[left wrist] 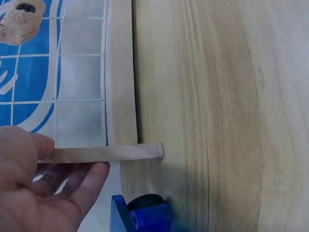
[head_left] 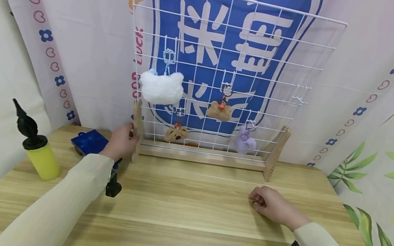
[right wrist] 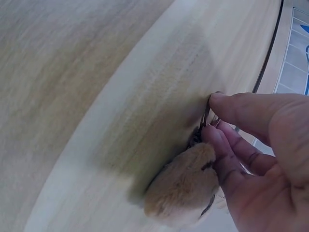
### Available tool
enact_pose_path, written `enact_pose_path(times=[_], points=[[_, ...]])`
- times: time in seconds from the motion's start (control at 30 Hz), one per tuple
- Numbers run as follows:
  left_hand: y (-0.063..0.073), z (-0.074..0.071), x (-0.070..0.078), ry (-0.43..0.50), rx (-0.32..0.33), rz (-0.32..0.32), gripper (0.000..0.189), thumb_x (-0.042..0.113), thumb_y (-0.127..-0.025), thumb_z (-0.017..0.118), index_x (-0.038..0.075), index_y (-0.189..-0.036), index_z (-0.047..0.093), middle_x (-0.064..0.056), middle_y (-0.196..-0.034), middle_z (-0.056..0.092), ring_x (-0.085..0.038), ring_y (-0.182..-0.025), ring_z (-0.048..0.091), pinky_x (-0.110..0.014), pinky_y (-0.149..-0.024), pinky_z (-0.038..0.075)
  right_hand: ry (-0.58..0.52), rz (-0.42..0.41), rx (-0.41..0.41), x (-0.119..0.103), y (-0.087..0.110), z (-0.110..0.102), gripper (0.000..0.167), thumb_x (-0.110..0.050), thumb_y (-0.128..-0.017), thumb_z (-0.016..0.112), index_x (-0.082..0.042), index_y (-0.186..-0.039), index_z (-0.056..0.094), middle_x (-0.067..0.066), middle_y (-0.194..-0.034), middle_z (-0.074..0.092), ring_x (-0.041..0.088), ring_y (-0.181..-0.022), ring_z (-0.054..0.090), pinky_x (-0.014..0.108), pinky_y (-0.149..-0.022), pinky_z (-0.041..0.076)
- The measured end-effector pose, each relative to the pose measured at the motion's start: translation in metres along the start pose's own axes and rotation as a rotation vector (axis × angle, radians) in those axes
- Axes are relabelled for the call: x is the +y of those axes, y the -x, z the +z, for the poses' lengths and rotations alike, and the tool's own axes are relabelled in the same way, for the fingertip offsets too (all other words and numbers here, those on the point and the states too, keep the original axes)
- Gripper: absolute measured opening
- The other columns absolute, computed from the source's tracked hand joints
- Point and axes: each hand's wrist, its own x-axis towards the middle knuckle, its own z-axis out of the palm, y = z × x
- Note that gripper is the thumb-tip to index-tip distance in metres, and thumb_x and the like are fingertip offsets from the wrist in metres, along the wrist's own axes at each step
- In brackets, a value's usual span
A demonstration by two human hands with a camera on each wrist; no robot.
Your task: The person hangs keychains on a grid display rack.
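A white wire grid rack [head_left: 208,66] stands upright in a wooden base [head_left: 199,157]. My left hand [head_left: 121,142] grips the left wooden side piece [left wrist: 111,153], thumb on one face and fingers on the other. Near the tabletop, right of the rack's front, my right hand [head_left: 276,205] pinches the metal ring [right wrist: 206,113] of a brown plush keychain [right wrist: 181,188], mostly hidden in the head view. Hanging on the grid are a white plush keychain [head_left: 162,88], two brown bear keychains [head_left: 220,111] [head_left: 176,134] and a purple one [head_left: 245,141].
A yellow hand pump [head_left: 43,158] with a black nozzle stands at the left. Behind my left hand lies a blue plastic object [head_left: 89,141]. An unused white hook [head_left: 298,99] hangs at the grid's right. A printed curtain [head_left: 96,33] backs the wooden table [head_left: 183,222].
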Motion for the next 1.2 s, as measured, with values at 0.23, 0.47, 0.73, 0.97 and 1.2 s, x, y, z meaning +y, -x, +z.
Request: enact_pose_path(times=[0.23, 0.47, 0.73, 0.97, 1.2], points=[[0.000, 0.000, 0.000, 0.006, 0.001, 0.003, 0.049, 0.014, -0.111, 0.042, -0.017, -0.148, 0.037, -0.042, -0.139, 0.054, -0.052, -0.123, 0.062, -0.058, -0.097, 0.059, 0.034, 0.047, 0.004, 0.001, 0.001, 0.001, 0.016, 0.001, -0.090, 0.075, -0.005, -0.103, 0.068, 0.000, -0.087, 0.057, 0.008, -0.079, 0.046, 0.023, -0.067, 0.043], [0.001, 0.001, 0.000, 0.003, 0.010, 0.009, 0.046, 0.014, -0.110, 0.043, -0.017, -0.145, 0.040, -0.042, -0.137, 0.055, -0.052, -0.121, 0.064, -0.056, -0.094, 0.061, 0.018, 0.058, -0.020, 0.001, 0.001, 0.001, 0.014, 0.002, -0.092, 0.074, -0.010, -0.091, 0.066, -0.003, -0.080, 0.059, 0.005, -0.074, 0.047, 0.021, -0.064, 0.042], [0.002, 0.001, 0.000, 0.009, 0.014, 0.018, 0.046, 0.013, -0.110, 0.043, -0.017, -0.145, 0.040, -0.042, -0.136, 0.055, -0.052, -0.119, 0.065, -0.055, -0.092, 0.062, 0.008, 0.037, 0.003, 0.002, 0.003, -0.003, 0.009, -0.002, -0.096, 0.071, -0.009, -0.091, 0.067, -0.005, -0.081, 0.062, 0.001, -0.073, 0.048, 0.021, -0.064, 0.045], [0.002, 0.000, 0.000, 0.024, 0.004, 0.017, 0.049, 0.014, -0.111, 0.042, -0.016, -0.149, 0.037, -0.041, -0.139, 0.054, -0.052, -0.121, 0.064, -0.056, -0.094, 0.061, -0.090, 0.066, 0.054, 0.005, 0.007, -0.012, 0.007, -0.004, -0.101, 0.065, -0.006, -0.095, 0.065, 0.001, -0.078, 0.065, 0.004, -0.066, 0.056, 0.022, -0.056, 0.051], [0.002, 0.000, 0.000, 0.017, -0.008, 0.009, 0.051, 0.017, -0.111, 0.041, -0.015, -0.150, 0.036, -0.041, -0.141, 0.053, -0.052, -0.124, 0.062, -0.056, -0.096, 0.060, -0.203, 0.077, 0.090, 0.011, 0.013, -0.018, 0.004, -0.004, -0.102, 0.064, -0.001, -0.100, 0.066, 0.006, -0.078, 0.071, 0.009, -0.066, 0.064, 0.025, -0.055, 0.056]])
